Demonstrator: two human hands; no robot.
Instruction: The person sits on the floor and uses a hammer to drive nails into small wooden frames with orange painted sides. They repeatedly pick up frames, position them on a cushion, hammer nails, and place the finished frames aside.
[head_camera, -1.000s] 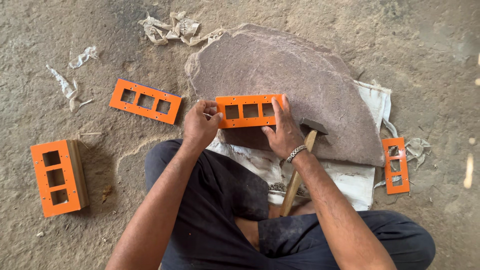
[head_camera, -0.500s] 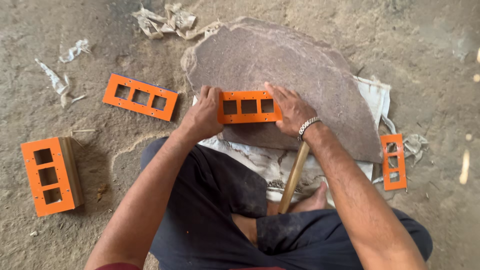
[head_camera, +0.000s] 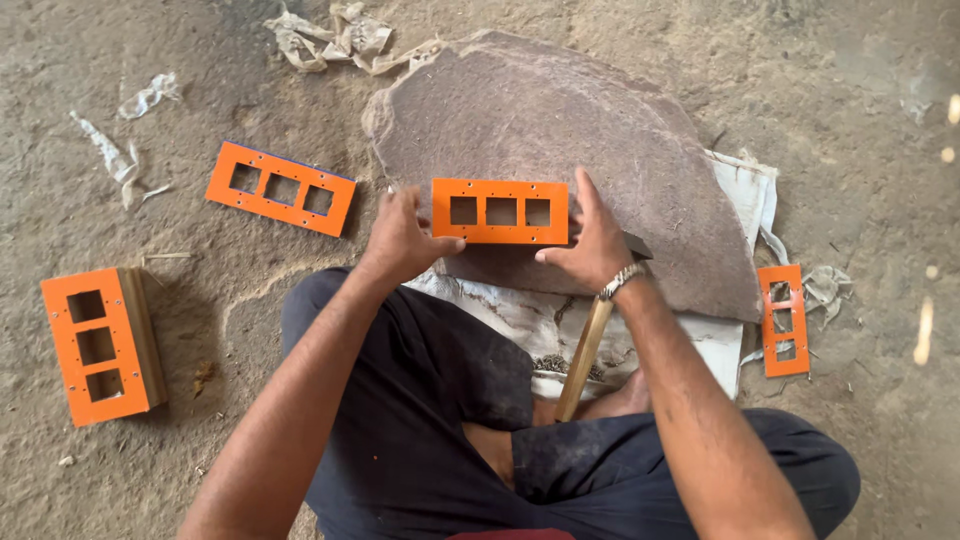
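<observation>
My left hand (head_camera: 400, 240) and right hand (head_camera: 592, 245) pinch the ends of an orange plate (head_camera: 500, 211), frame centre, flat on the grey stone slab (head_camera: 560, 120). Plate: rectangular, three square cutouts, small edge holes. Hammer (head_camera: 590, 335) lies under my right wrist.

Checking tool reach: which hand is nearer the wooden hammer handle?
Right. The right hand is directly above the hammer handle, which emerges just under its wrist. The left hand grips the far end of the orange plate, well off to the side.
</observation>
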